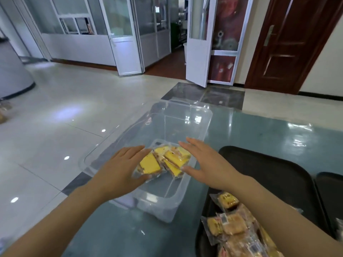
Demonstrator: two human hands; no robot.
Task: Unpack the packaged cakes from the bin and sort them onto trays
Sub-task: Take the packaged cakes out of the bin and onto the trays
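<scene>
Clear plastic bin (168, 210) on the glass-topped counter (259, 127), near its left edge; long axis running from the near side away and slightly to the right. Walls transparent, contents visible through them.

Inside the bin: small cluster of packaged cakes (163, 163), yellow slices with brown edges in clear wrappers, lying flat on the bottom toward the middle. Largest slice (149, 165) at left of the cluster, long axis running diagonally from near-right to far-left. Remaining slices overlapping, stacked at angles; exact count cannot be told.

Left hand (120, 169) reaching into the bin from the left, palm down, fingers extended and together, thumb at the near edge of the left wrapper. Touching the wrapper, it seems; no closed pinch visible. Right hand (204, 164) reaching in from the right, palm facing left, fingers spread and extended, thumb near the right edge of the cluster. Both hands flanking the cakes, open, neither closed around a packet.

Black tray (269, 173) on the counter just right of the bin, far portion bare. Near end carrying a pile of wrapped pastries (235, 227), golden-brown, in clear printed wrappers, partly hidden by the right forearm. Second black tray (330, 191) at the right frame edge, just beside the first.

Beyond the counter: pale tiled floor (55, 117), white-framed glass partitions, dark wooden door (289, 43).
</scene>
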